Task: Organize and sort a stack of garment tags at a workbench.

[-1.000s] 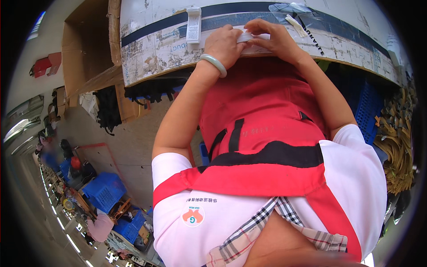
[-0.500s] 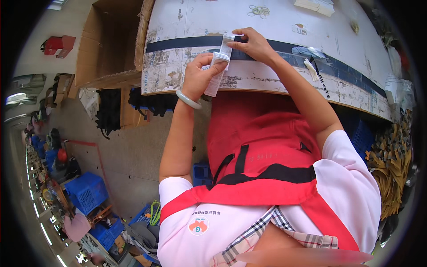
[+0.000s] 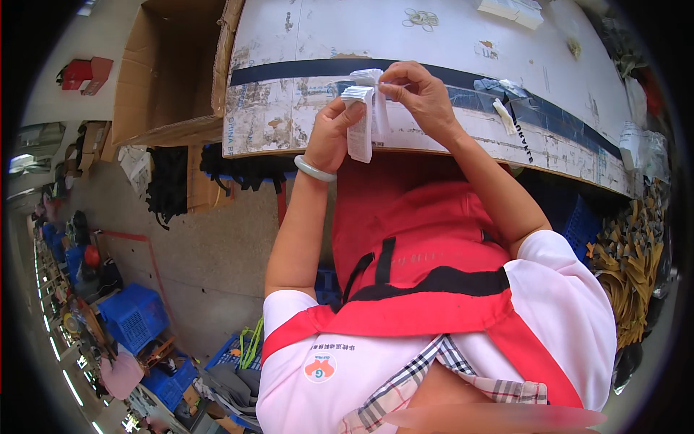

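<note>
My left hand [image 3: 330,139] is closed round a thick bundle of white printed labels [image 3: 360,137], its thumb pressed on the front. The bundle is held over the near edge of the worktable [image 3: 289,116], with its layered ends fanned at the top. Beside it, my right hand [image 3: 425,100] is closed in a pinch at the upper right of the bundle. The label edge there lies between thumb and forefinger, partly covered by the fingertips.
Rubber bands [image 3: 421,19] and a white paper stack [image 3: 512,11] lie at the table's far side. Scraps of clear plastic [image 3: 502,88] are to the right. An open cardboard box [image 3: 170,72] adjoins the left edge. Brown strips [image 3: 627,289] hang at right; blue crates [image 3: 134,316] stand lower left.
The labels stretched between my hands are now gathered more upright in my left hand. My right hand has shifted slightly right and down, its fingers more tightly pinched.
</note>
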Demonstrator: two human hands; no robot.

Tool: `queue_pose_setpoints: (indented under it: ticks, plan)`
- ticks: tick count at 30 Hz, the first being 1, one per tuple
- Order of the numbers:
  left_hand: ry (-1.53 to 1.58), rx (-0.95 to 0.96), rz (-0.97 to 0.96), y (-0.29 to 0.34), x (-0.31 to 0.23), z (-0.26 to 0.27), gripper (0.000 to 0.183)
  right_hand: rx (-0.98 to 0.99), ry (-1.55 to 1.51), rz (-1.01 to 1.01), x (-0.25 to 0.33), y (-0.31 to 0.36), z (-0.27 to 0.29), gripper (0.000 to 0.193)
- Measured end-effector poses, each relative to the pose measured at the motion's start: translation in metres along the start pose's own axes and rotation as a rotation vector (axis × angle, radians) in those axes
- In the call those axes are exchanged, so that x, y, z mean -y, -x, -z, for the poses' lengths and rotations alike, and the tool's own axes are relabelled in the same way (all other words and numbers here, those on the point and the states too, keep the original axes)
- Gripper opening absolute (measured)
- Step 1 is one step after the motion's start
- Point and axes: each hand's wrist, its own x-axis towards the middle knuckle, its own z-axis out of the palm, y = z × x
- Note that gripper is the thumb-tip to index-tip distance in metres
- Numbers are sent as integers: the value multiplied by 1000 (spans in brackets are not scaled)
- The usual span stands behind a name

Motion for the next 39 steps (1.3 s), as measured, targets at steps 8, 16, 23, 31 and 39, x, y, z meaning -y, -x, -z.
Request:
queue_pose_setpoints:
  ticks: [8,16,23,31,39]
  plan:
    - [58,-6,74,16,15,-1,26,35,226,178,-12,18,3,11]
    - [154,38,276,35,32,-29,28,-210,912,189,-47,-30,60,8]
    - [-48,-32,211,32,25,-44,27,18,605,5,-4,7,79,34]
    - [-351,-20,181,24,22,-64,29,196,503,338,21,45,63,42]
    - [-481,30,199,26,11,-69,32,93,521,442,16,53,59,42]
